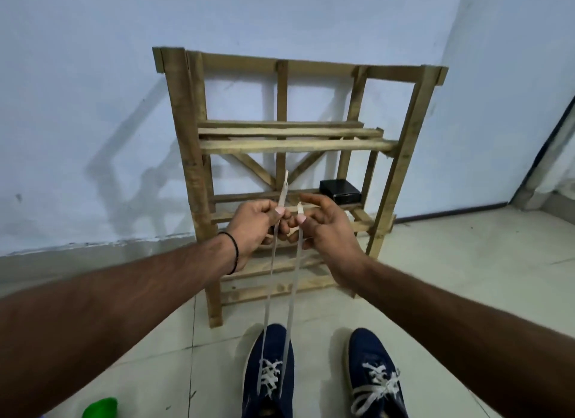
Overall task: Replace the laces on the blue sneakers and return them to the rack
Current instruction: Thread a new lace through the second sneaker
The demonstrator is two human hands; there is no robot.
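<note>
1. Your left hand [258, 228] is curled, its thumb and forefinger pinching one end of the white lace [293, 293]. The tip stands up above your fingers (it shows against the lower part of the rack [183, 137]).
2. Your right hand [326, 231] pinches the other end of the lace between thumb and forefinger, while its other fingers lie looser and half spread.
3. You hold both hands raised and close together, knuckles almost meeting, in front of the rack's lower shelves.
4. From your hands the two strands run straight and taut down to the left sneaker [269, 377]. There the lace crosses through the eyelets in white X's.
5. The left sneaker, dark blue, stands on the tiled floor [451, 277] just in front of the rack's near post. The right sneaker [376, 377] stands beside it, apart, with its own white lace threaded and the loose ends lying slack over the upper.
6. The wooden rack stands against the pale blue wall [77, 91]. A black box [340, 192] sits on a lower shelf, to the right, just behind your right hand.
7. You wear a black band [235, 252] on the left wrist.
8. A green thing [99, 408] lies at the bottom left edge (too cut off to tell what it is).
</note>
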